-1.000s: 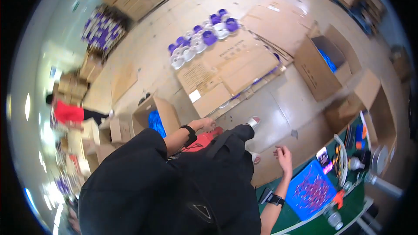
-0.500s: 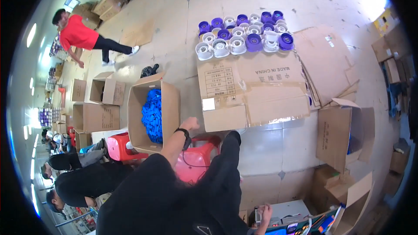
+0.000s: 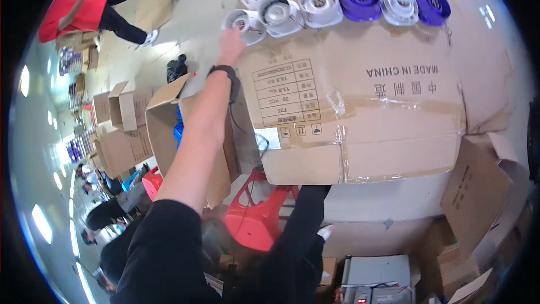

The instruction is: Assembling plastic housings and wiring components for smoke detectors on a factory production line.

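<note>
Looks like the reach: left hand (image 3: pixel 231 46) at the end white housing (image 3: pixel 254 30), carton's (image 3: pixel 394 121) far-left corner, fingers blurred, can't tell if gripping; next likely needs firm rim hold, right hand out of view.

And here's the pale floor (image 3: pixel 197 28) stretching away left of the fingers (image 3: pixel 229 36), shining in one patch, with a red stool (image 3: pixel 256 222) well below them, a second stool (image 3: pixel 151 184) lower left, and white lights (image 3: pixel 42 225) blazing in rows far left!
</note>
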`<state>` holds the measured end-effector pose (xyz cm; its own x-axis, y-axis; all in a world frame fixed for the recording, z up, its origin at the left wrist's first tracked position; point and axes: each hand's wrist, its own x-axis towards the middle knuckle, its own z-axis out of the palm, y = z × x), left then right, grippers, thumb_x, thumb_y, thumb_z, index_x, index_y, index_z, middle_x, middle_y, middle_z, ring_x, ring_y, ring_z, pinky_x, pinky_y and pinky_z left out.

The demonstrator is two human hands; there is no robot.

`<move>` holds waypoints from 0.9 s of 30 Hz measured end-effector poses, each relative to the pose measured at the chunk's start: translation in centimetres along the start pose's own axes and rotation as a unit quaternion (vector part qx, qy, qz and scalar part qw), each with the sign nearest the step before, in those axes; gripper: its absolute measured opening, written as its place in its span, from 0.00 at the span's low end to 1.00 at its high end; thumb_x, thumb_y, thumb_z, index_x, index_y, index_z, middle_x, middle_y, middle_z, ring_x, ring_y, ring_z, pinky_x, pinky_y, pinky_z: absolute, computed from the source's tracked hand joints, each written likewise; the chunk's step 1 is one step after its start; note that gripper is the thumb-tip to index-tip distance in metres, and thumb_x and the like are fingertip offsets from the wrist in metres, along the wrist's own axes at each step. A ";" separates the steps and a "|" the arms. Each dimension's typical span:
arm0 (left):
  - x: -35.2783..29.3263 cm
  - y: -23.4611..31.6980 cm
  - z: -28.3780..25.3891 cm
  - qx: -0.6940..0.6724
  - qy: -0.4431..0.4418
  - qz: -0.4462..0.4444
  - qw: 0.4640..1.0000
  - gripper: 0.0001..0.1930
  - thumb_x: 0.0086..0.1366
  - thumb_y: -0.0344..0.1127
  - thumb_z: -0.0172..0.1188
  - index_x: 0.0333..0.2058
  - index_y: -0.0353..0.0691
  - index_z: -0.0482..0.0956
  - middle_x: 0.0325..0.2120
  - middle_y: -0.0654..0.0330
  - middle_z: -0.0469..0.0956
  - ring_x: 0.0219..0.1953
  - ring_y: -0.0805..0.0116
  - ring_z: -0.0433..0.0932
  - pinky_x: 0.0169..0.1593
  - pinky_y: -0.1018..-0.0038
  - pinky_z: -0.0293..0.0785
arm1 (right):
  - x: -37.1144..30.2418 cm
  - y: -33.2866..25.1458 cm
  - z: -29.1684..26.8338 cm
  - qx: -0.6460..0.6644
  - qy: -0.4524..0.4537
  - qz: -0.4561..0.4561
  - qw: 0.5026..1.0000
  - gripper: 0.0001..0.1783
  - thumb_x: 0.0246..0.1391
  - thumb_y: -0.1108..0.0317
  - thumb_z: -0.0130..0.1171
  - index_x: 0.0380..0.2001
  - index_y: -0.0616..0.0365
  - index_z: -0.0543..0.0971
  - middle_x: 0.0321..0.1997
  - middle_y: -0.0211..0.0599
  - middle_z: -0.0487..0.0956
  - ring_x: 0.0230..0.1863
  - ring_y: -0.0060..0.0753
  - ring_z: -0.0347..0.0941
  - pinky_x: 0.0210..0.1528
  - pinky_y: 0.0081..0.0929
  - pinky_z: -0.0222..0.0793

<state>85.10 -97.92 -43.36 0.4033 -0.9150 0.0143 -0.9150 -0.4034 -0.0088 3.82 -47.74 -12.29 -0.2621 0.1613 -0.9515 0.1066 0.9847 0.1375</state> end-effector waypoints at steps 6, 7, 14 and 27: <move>4.3 -0.5 3.6 0.125 -0.191 -0.126 0.965 0.22 0.48 0.43 0.61 0.44 0.45 0.77 0.39 0.50 0.80 0.43 0.52 0.79 0.47 0.58 0.72 | 1.4 7.4 -2.3 0.015 0.024 0.057 0.998 0.20 0.60 0.58 0.52 0.51 0.58 0.72 0.48 0.41 0.75 0.40 0.33 0.76 0.39 0.31 0.74; 4.4 -0.5 3.8 0.127 -0.194 -0.118 0.966 0.22 0.48 0.43 0.61 0.44 0.45 0.77 0.39 0.50 0.80 0.43 0.52 0.79 0.47 0.58 0.72 | 1.3 8.1 -2.2 -0.002 -0.007 0.047 0.999 0.21 0.60 0.58 0.52 0.51 0.59 0.71 0.48 0.41 0.75 0.42 0.34 0.76 0.42 0.32 0.73; -3.8 -2.8 2.5 0.092 -0.144 -0.059 0.984 0.13 0.51 0.37 0.57 0.35 0.37 0.78 0.31 0.43 0.79 0.36 0.44 0.79 0.39 0.52 0.76 | 0.4 3.9 2.8 0.019 -0.011 -0.023 0.999 0.20 0.59 0.58 0.53 0.50 0.57 0.73 0.36 0.33 0.77 0.35 0.24 0.71 0.35 0.23 0.69; -29.5 20.9 -14.4 -0.176 -0.430 0.302 0.833 0.26 0.45 0.53 0.68 0.37 0.39 0.80 0.33 0.46 0.79 0.38 0.48 0.77 0.42 0.59 0.73 | -3.3 16.6 4.0 0.285 -0.054 -0.166 0.942 0.19 0.59 0.61 0.52 0.51 0.56 0.69 0.36 0.41 0.78 0.33 0.36 0.77 0.30 0.28 0.75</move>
<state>53.84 -79.21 -29.52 -0.4090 -0.6799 -0.6086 -0.8413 0.0227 0.5401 10.30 -32.21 -7.99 -0.2756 -0.1884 -0.9426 0.5416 0.7798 -0.3141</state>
